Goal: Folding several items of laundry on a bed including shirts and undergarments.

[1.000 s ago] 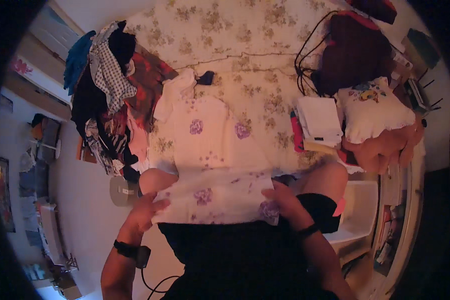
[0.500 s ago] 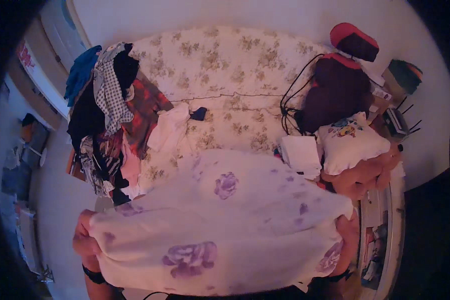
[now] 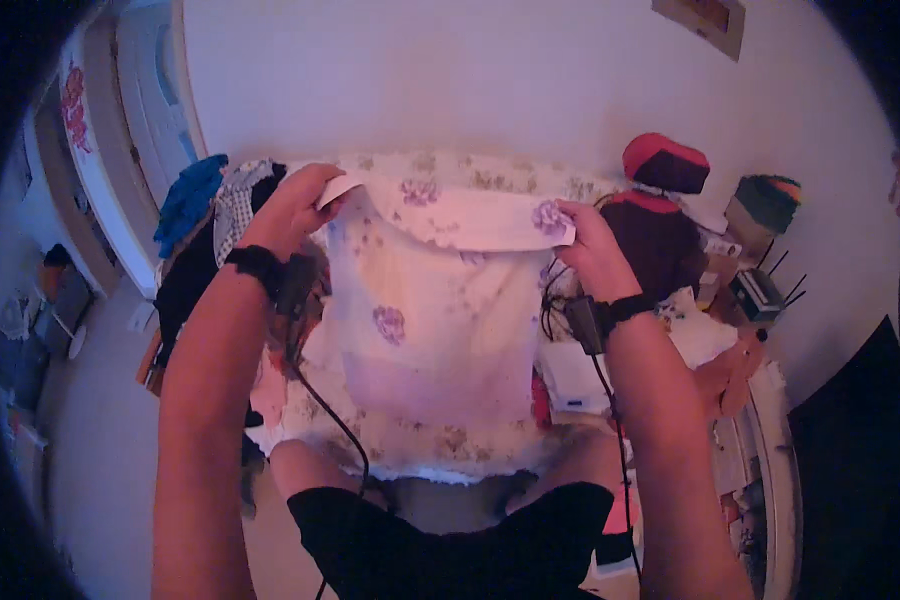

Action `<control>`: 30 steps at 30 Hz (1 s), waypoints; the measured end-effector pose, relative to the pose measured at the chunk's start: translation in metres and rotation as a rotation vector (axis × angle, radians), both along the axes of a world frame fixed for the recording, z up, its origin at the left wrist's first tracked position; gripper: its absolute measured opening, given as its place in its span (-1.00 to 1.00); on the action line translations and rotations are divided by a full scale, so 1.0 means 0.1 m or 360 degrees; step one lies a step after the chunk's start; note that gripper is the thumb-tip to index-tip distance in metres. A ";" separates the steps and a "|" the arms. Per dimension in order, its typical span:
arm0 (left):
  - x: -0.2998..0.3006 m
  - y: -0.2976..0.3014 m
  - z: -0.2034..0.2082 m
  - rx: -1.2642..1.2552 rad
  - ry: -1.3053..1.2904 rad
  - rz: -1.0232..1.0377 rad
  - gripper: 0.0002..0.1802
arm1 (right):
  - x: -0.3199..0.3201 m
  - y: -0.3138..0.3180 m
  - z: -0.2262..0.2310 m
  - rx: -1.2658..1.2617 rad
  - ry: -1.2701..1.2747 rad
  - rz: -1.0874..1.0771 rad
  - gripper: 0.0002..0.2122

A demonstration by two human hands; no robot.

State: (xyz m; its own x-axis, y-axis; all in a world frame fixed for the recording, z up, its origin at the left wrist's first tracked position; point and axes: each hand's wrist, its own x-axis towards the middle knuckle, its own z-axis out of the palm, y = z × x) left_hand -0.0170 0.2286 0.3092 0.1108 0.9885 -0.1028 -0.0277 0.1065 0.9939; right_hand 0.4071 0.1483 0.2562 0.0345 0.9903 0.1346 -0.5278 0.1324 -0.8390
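Note:
A white cloth with purple flowers (image 3: 440, 330) hangs upright in front of me, its top edge stretched between both hands and folded over into a band. My left hand (image 3: 310, 200) is closed on its upper left corner. At the upper right corner, my right hand (image 3: 595, 245) pinches the cloth, thumb and fingers together. The lower part of the cloth hangs before the sofa seat and hides some of it. What the cloth is, a pillowcase or a garment, I cannot tell.
The flowered sofa (image 3: 420, 440) stands ahead. Piled clothes, with a teal garment (image 3: 192, 200) on top, lie at its left. A dark red backpack (image 3: 650, 240), a red and black cap (image 3: 667, 163) and a black router (image 3: 757, 293) are at the right. Cables hang from both my wrists.
Both hands have risen and come closer together. The cloth was spread wide and low, and now hangs down from its raised top edge. My view has tilted up.

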 end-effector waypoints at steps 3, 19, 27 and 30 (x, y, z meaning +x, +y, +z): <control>0.17 0.23 0.35 0.0128 -0.0307 0.0036 -0.84 | 0.25 0.33 0.51 -0.0035 0.0171 0.0017 -0.82; -0.14 -2.11 -0.68 0.0170 -0.0189 -0.0192 -0.53 | 0.31 -1.53 -0.51 0.0007 -0.0114 -0.0218 -0.66; -0.12 -2.95 -2.16 -0.0618 -0.0213 0.0011 -0.59 | 0.22 -2.22 -2.10 -0.0716 -0.0092 -0.0362 -0.77; -0.28 -3.08 -2.46 -0.0897 -0.0004 -0.0049 -0.61 | 0.22 -2.39 -2.57 -0.0860 -0.0213 -0.0372 -0.78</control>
